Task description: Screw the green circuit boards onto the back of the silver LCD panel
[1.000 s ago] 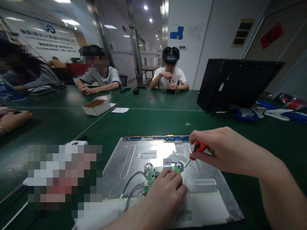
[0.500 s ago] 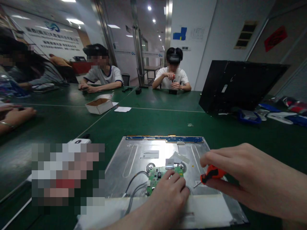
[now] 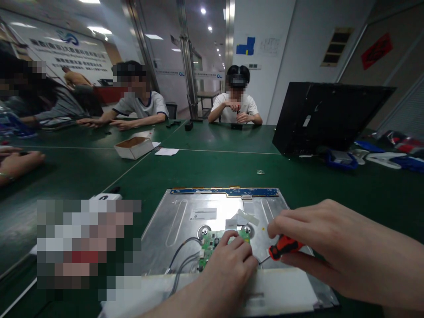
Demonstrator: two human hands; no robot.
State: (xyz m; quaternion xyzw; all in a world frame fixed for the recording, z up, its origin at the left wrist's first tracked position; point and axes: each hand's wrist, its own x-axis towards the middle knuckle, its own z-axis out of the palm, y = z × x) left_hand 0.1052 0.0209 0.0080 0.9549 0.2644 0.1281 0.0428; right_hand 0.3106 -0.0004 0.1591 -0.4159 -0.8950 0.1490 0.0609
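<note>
In front of me lies a silver metal display panel (image 3: 179, 221) with a green circuit board (image 3: 207, 242) in its middle. My left hand (image 3: 232, 260) rests on the board's right part, its curled fingers pressed on it and hiding much of it. In my right hand (image 3: 314, 238) is a red and black screwdriver (image 3: 285, 246), held by the handle. Its thin shaft points left and down, with the tip close to my left fingers. Grey cables (image 3: 184, 265) run from the board's left side. A white strip (image 3: 281, 287) covers the panel's near edge.
A black monitor casing (image 3: 324, 115) stands at the right, beside blue-handled tools (image 3: 341, 159). Further off is an open cardboard box (image 3: 132, 148) near a white paper (image 3: 166, 152). Several people sit around the green table (image 3: 212, 170). A pixelated patch covers things at left.
My right hand has brought the screwdriver left and slightly down, its tip nearer my left hand. The left hand stays on the board. A person across the table has stretched an arm out.
</note>
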